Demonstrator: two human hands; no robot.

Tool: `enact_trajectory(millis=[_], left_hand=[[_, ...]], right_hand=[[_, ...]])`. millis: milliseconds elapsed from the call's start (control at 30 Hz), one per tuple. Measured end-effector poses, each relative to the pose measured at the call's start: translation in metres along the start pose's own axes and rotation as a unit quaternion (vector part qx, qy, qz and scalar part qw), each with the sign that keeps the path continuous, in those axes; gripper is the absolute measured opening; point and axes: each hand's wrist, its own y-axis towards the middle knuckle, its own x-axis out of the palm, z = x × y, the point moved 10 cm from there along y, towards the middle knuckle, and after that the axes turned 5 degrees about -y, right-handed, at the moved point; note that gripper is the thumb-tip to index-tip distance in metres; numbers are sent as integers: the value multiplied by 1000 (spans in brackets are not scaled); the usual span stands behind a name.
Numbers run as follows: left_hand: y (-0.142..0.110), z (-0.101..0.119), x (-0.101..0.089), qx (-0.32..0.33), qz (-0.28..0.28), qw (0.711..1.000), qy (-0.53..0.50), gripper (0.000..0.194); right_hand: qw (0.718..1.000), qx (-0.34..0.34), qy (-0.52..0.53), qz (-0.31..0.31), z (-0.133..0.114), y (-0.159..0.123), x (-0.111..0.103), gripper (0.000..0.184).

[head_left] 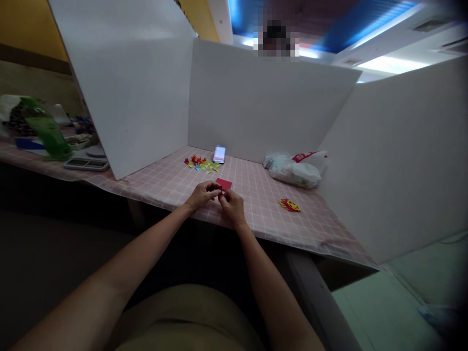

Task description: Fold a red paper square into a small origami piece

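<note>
My left hand (204,194) and my right hand (233,204) meet over the near part of the table. Between their fingertips they pinch a small red piece of folded paper (221,192), mostly covered by the fingers. Just behind them lies a flat red stack of paper (224,184). Farther back sits a cluster of small folded paper figures (209,166) in red, orange, yellow and blue. A phone (219,154) with a lit screen stands behind the cluster, near the back panel.
White panels (256,102) enclose the checked table (256,214) on three sides. Yellow and red cutouts (290,204) lie at right, before a white plastic bag (296,170). Outside the left panel are a green bottle (47,134) and scale (87,163). A person's head (277,39) shows above the back panel.
</note>
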Motion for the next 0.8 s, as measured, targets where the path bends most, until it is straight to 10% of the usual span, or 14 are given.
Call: enact_trajectory(millis=[367,800], left_hand=[[0,0,0,-5,2,1000,12,19],[0,-4,5,-30,-25,999,-11,23]], right_hand=[[1000,-2,0,6,1,-2,3,18],[964,121,234,-42,37,0,13,26]])
